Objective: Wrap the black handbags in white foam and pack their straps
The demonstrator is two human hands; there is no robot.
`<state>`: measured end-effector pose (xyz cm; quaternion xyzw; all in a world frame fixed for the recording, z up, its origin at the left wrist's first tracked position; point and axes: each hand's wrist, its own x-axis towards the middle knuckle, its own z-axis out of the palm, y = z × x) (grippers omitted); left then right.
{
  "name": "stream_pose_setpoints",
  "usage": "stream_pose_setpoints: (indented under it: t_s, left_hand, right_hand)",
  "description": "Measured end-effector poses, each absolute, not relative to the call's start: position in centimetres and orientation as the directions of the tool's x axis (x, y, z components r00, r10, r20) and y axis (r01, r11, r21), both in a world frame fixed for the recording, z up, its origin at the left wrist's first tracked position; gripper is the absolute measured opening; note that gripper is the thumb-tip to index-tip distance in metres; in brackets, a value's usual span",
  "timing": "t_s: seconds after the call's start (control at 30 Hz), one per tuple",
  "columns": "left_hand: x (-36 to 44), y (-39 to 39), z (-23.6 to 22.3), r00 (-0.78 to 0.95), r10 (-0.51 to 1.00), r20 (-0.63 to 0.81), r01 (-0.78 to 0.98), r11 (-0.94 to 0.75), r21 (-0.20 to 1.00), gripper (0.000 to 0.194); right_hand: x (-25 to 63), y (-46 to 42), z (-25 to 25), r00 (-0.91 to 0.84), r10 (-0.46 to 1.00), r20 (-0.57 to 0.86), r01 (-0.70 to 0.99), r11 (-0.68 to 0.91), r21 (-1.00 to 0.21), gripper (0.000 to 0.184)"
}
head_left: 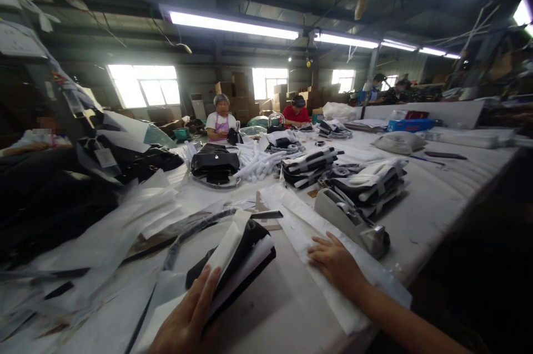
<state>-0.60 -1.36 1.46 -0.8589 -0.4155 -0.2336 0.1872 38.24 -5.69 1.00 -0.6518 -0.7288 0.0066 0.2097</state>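
At the near middle of the table, my left hand [187, 312] is closed on a black handbag [253, 227] that is tilted on its side. White paper [230, 240] lies along the bag, under my fingertips; my left thumb is hidden. A wrapped strap [172, 251] curves out behind the bag. To the right, my right hand [335, 265] lies with its fingers apart on flat white plastic bags [291, 212] and holds nothing. Just beyond it stands a grey tape dispenser [345, 221].
Stacked, paper-wrapped black bags [375, 182] sit behind the dispenser. Another black handbag [214, 162] stands farther back beside white paper rolls [258, 160]. Dark bags [41, 198] pile up at left. A co-worker in a purple apron [222, 124] and one in red [296, 114] sit across the table.
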Motion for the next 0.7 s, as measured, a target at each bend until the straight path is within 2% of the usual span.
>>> stream_pose_setpoints:
  t_s: [0.13,0.23,0.33,0.4,0.43,0.53,0.57,0.7]
  left_hand:
    - [-0.6,-1.5,2.0,0.522,0.644,0.559,0.813,-0.573,-0.101,0.071]
    - [-0.6,-1.4,2.8,0.440,0.688,0.577,0.859,-0.510,-0.048,0.070]
    - [-0.8,-1.3,3.2,0.386,0.706,0.594,0.881,-0.473,-0.010,0.070]
    - [-0.9,-1.3,3.1,0.387,0.704,0.596,0.876,-0.482,0.001,0.072]
    - [-1.0,-1.3,3.1,0.390,0.705,0.592,0.874,-0.486,0.002,0.073]
    - [-1.0,-1.4,2.8,0.397,0.719,0.570,0.876,-0.482,-0.002,0.077]
    - [-1.0,-1.5,2.8,0.401,0.720,0.566,0.874,-0.486,-0.001,0.078]
    - [-0.7,-1.7,2.9,0.402,0.731,0.552,0.866,-0.498,0.029,0.078]
  right_hand:
    - [37.2,-5.6,3.2,-0.051,0.932,0.360,0.934,0.172,-0.313,0.024]
    - [34.4,-7.0,4.4,-0.126,0.923,0.364,0.888,0.269,-0.374,0.029]
    - [31.1,-9.2,4.7,-0.366,0.911,0.189,0.738,0.408,-0.538,0.025]
    - [29.5,-10.3,4.8,-0.434,0.899,0.058,0.679,0.369,-0.635,0.021]
    - [28.9,-10.5,4.8,-0.397,0.917,0.035,0.683,0.320,-0.657,0.021]
    - [27.7,-9.8,4.6,-0.171,0.978,0.119,0.734,0.207,-0.646,0.035]
    - [27.3,-9.2,4.3,-0.143,0.980,0.141,0.758,0.199,-0.621,0.042]
    - [25.9,-5.8,2.2,-0.255,0.967,-0.004,0.824,0.215,-0.524,0.081]
